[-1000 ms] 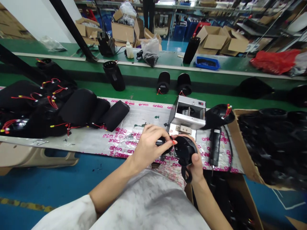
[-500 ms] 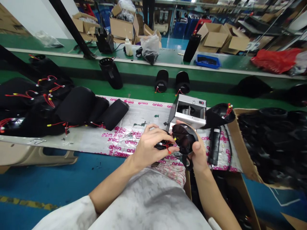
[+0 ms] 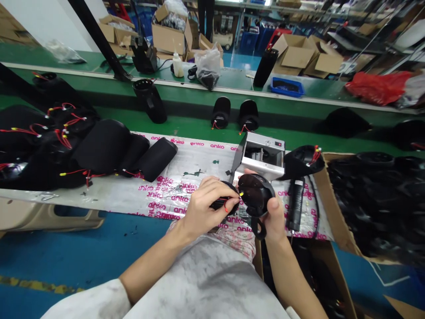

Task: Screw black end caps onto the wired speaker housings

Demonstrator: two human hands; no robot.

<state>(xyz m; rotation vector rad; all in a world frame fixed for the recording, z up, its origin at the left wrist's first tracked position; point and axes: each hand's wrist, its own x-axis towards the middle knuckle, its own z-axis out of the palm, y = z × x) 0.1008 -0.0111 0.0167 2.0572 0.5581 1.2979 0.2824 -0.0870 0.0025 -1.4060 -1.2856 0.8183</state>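
Left hand (image 3: 204,210): forearm bare, reaching up and right from the lap, wrist bent over the bench (image 3: 99,197) edge. Fingers (image 3: 215,188) curled, pinching a small black part (image 3: 226,203) with red wire, touching the housing (image 3: 255,191).

Right hand (image 3: 274,217): forearm rising from lower right, cupping the round black housing from below. Fingers wrapped behind it, thumb pressed on its rim. Housing held clear of the bench, tilted toward the left hand, just in front of the metal box (image 3: 264,155).

Driver (image 3: 295,204) lying just beside the right hand.

Carton (image 3: 334,212) at right: open, filled with black parts (image 3: 375,195).

Blue tray (image 3: 287,86) at the far side: dark contents, too small to tell.
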